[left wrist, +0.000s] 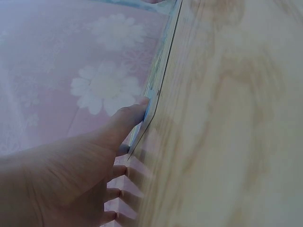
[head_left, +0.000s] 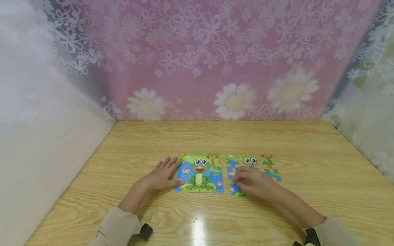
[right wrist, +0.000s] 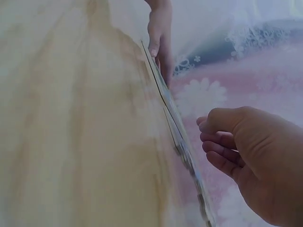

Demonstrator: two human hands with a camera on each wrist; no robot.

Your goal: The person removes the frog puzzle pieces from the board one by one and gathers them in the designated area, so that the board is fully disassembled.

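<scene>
In the head view, a square frog picture board (head_left: 200,173) lies flat on the table. My left hand (head_left: 161,175) rests at its left edge, thumb on the lower left corner and fingers spread along the side. Right of the board are several loose jigsaw pieces with parts of the same frog scene, among them a frog-eyes piece (head_left: 250,161) and a lower-left corner piece (head_left: 238,191). Over these pieces is my right hand (head_left: 257,182), its fingers bent. In the right wrist view, nothing shows between thumb and fingertips. That hand hides some pieces.
The wood-grain table (head_left: 147,136) runs back to a pink flowered curtain (head_left: 191,75). A pale sheet (head_left: 46,119) stands along the left side, and flowered cloth (head_left: 369,102) hangs along the right. A tree piece (head_left: 268,160) lies at the back right of the loose pieces.
</scene>
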